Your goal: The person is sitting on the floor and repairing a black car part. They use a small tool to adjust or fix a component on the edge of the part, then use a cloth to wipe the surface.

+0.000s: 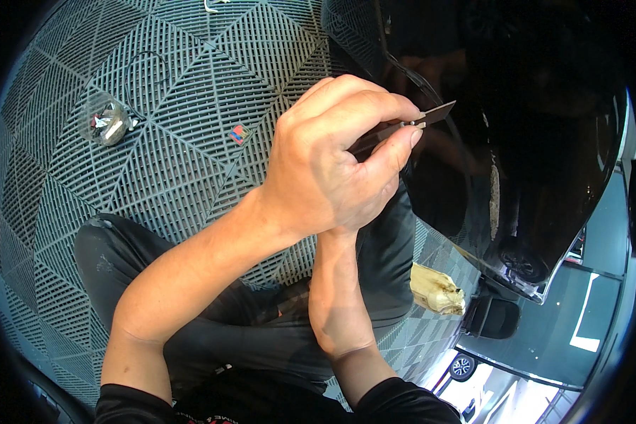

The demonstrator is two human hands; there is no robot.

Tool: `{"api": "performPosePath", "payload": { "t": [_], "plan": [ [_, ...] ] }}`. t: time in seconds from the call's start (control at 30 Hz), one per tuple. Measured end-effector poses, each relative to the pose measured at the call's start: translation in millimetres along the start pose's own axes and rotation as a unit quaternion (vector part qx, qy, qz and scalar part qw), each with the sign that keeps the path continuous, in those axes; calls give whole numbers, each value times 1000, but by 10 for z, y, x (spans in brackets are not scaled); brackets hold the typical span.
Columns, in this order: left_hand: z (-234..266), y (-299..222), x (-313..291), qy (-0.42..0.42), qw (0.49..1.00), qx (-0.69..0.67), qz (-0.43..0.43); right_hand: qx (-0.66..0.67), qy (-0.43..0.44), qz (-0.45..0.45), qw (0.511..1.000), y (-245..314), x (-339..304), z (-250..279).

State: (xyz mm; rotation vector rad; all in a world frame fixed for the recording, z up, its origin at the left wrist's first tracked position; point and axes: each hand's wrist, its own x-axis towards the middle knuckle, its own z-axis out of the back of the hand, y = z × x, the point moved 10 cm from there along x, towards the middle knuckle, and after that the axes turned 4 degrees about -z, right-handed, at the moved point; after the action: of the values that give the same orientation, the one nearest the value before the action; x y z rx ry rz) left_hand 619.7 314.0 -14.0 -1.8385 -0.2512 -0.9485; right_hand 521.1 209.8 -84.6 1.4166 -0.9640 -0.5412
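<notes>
My left hand (325,148) is closed in a pinch. Between its thumb and fingers is a thin, flat blade (442,112) with a slanted tip, pointing right. The blade's tip shows against a glossy black car panel (558,141); whether it touches the panel I cannot tell. My right forearm (339,304) rises behind the left hand, which hides most of my right hand (364,205) and its fingers. A rough, pale, flaked patch (494,194) runs along the black panel to the right of the blade.
Grey slatted floor tiles (184,92) lie under my crossed legs. On them are a clear bag of scraps (108,124), a small coloured piece (239,134) and a yellowish bundle (437,290). Beyond it stand a dark stool (491,316) and a car wheel (463,367).
</notes>
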Motion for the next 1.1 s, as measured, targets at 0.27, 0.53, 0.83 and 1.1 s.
{"api": "performPosePath", "payload": {
  "t": [0.27,0.53,0.83,1.1],
  "plan": [
    [7,-8,-19,3,1000,5,5,-10,-8,21,1000,-37,-20,58],
    [-7,25,-44,7,1000,-7,12,2,21,36,999,-56,-7,71],
    [-9,56,-54,5,1000,-7,13,0,4,29,1000,31,-24,9],
    [-11,33,-57,3,1000,-6,13,-18,-7,31,999,2,-35,79]
  ]
}}
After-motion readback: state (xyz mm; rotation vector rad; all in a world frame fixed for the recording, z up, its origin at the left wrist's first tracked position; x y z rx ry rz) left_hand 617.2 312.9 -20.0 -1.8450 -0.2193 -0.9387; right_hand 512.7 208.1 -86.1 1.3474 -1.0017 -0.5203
